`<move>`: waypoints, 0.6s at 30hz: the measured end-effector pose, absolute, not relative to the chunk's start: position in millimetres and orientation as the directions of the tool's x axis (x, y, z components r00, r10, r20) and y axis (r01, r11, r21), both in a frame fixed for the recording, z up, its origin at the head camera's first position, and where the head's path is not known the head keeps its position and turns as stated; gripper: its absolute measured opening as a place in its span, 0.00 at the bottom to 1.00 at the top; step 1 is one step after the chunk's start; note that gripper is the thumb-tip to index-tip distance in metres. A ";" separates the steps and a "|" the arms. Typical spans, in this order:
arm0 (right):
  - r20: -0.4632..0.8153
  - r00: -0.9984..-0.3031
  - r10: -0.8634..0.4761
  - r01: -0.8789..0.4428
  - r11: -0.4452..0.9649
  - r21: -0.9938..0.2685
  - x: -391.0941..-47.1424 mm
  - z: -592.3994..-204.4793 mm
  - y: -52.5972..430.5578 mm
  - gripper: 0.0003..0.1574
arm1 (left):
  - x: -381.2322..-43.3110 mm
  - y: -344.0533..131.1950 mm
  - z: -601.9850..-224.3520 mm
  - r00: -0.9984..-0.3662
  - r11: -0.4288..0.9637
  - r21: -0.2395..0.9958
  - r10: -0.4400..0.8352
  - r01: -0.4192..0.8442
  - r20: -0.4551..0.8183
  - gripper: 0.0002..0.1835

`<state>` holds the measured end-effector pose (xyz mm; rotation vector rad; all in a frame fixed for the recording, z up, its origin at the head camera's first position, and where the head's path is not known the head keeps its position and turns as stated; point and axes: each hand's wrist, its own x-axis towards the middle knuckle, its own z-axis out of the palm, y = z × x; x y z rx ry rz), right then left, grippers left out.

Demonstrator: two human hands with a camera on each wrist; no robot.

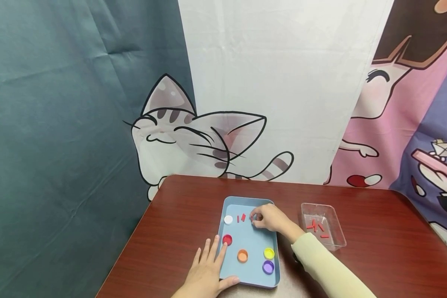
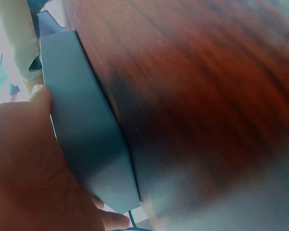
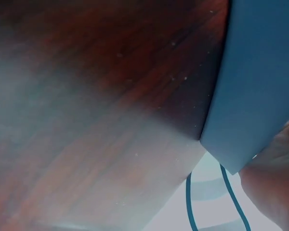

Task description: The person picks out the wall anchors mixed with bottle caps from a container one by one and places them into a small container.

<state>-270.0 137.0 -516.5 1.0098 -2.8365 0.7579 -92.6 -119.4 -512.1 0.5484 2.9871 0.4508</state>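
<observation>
A light blue tray point(image 1: 257, 240) lies on the table. My left hand point(image 1: 207, 271) rests with fingers spread over its left edge, the index fingertip at a red round cap point(image 1: 227, 239). In the left wrist view the left hand point(image 2: 33, 163) lies along the tray's outer side point(image 2: 82, 106). Over the tray's far right part, my right hand point(image 1: 270, 217) pinches a small red stick point(image 1: 251, 218) between thumb and fingers. Left of it, more short red sticks point(image 1: 243, 217) stand or lie in the tray near a white round cap point(image 1: 228, 219).
In the tray's near half sit an orange cap point(image 1: 242, 255), a yellow cap point(image 1: 269, 253) and a purple cap point(image 1: 268, 267). A clear plastic box point(image 1: 339, 231) with several red sticks stands right of the tray. A printed curtain point(image 1: 283, 82) hangs behind the brown table point(image 1: 164, 240).
</observation>
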 end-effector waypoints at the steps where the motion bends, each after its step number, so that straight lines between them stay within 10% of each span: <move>1: 0.211 -0.777 -0.593 -0.619 0.659 -0.428 -269.7 -516.6 138.3 0.07 | -92.7 -119.3 -512.2 -0.934 0.894 0.298 0.357 0.335 -0.018 0.54; 18: 0.259 -0.805 -0.533 -0.575 0.596 -0.560 -254.9 -503.1 156.4 0.13 | -92.8 -118.1 -514.2 -0.935 0.902 0.265 0.356 0.341 -0.005 0.54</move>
